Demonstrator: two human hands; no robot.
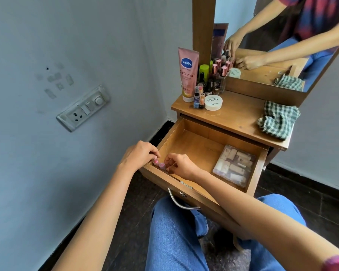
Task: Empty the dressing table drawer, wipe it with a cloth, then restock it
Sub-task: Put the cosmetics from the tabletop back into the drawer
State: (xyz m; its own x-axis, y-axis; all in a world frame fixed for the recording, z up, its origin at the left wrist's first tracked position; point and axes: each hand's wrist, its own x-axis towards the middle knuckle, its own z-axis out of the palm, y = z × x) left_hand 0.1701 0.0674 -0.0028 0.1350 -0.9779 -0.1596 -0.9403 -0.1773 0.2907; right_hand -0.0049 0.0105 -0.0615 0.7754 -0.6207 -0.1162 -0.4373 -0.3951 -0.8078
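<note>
The wooden drawer (pixel 196 147) of the dressing table stands pulled out. A clear plastic case (pixel 234 165) of small cosmetics lies in its right part. Both my hands are at the drawer's front left corner. My left hand (pixel 139 155) pinches a small pink bottle (pixel 155 161) at the corner. My right hand (pixel 179 165) pinches a second small pink bottle (pixel 161 165) beside it. A green checked cloth (pixel 277 121) lies crumpled on the right of the table top.
A pink Vaseline tube (pixel 187 75), several small bottles (pixel 207 83) and a round white tub (pixel 213 102) stand at the table top's back left, in front of the mirror (pixel 282 36). A wall with a switch plate (pixel 82 108) is at the left. My knees are under the drawer.
</note>
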